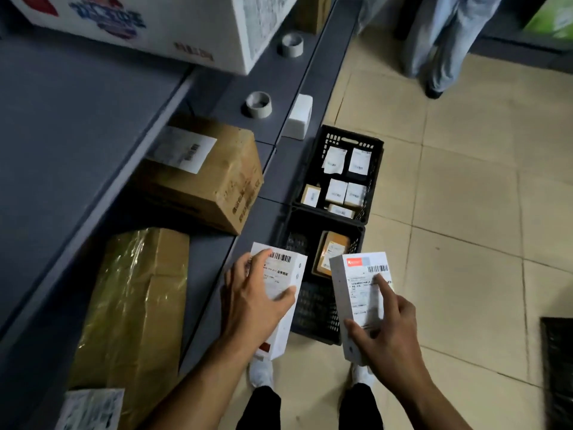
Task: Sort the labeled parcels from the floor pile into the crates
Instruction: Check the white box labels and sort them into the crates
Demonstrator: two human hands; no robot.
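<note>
My left hand (252, 301) grips a white labeled box (286, 276) with a barcode at its top, held over the near edge of the near black crate (313, 315). My right hand (383, 333) holds a second white labeled parcel (356, 283) with a red logo, thumb under it and forefinger on the label. In the near crate lies one brown parcel (330, 254). The far black crate (375, 169) holds several small white parcels (336, 190).
Grey shelving runs along the left with a brown carton (204, 178), a taped brown parcel (133, 302) and tape rolls (259, 104). Another person's legs (440, 41) stand at the back right. A dark mat edge (558, 367) lies at right. Tiled floor spreads to the right.
</note>
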